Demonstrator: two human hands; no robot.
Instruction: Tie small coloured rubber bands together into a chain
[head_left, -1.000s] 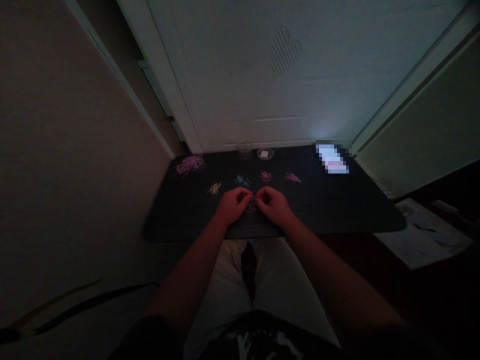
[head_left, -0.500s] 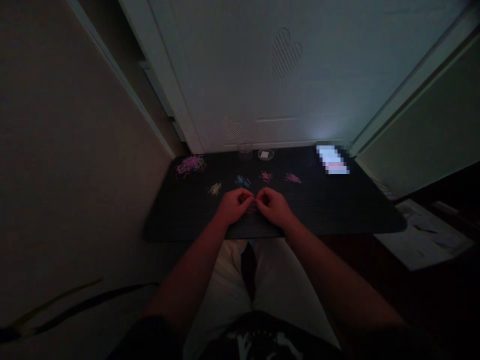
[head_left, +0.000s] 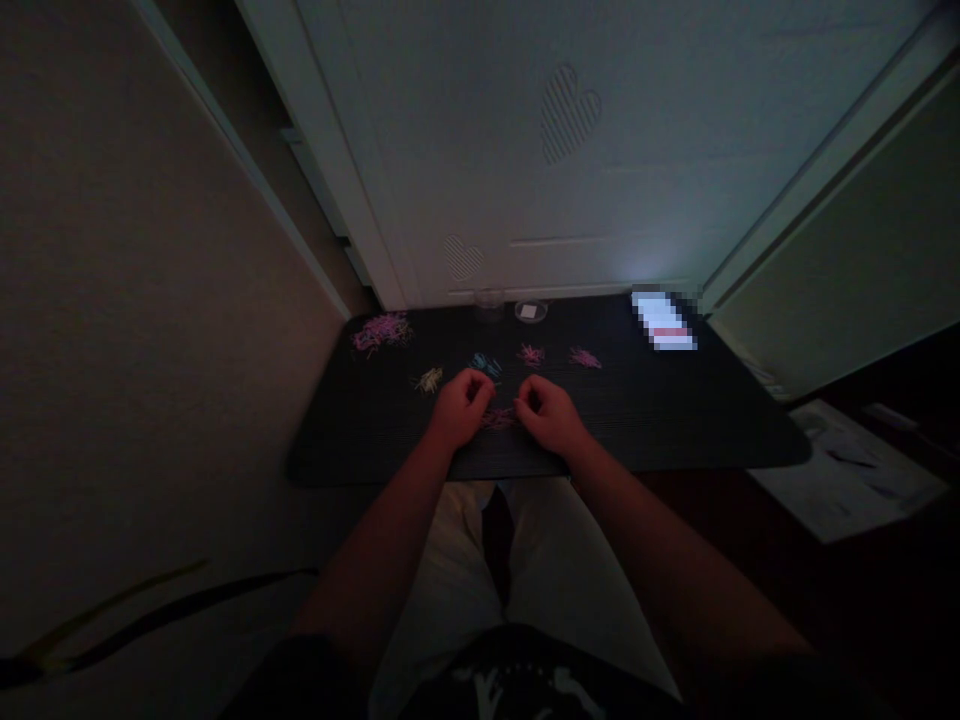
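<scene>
My left hand (head_left: 459, 410) is curled in a pinch just in front of the blue pile of thin strand-like pieces (head_left: 486, 366). A short gap to its right, my right hand (head_left: 551, 412) is also closed with thumb and fingertips together. Whatever either one holds is too small and dark to make out. Between and below them lies a pinkish-purple pile of thin pieces (head_left: 498, 418), partly covered by the fingers. Farther back are a yellow pile (head_left: 430, 380), a red-pink pile (head_left: 531, 355) and a magenta pile (head_left: 585, 357).
The dark table (head_left: 660, 420) stands against a pale door. At its back left lies a larger mixed pile (head_left: 381, 332). A clear cup (head_left: 490, 305) and a round clear lid (head_left: 531, 312) are along the back edge. A lit, pixelated phone-like object (head_left: 664, 322) is at back right.
My hands were together at the fingertips and have come apart, the left one moving leftward. More of the pinkish-purple pile shows between them.
</scene>
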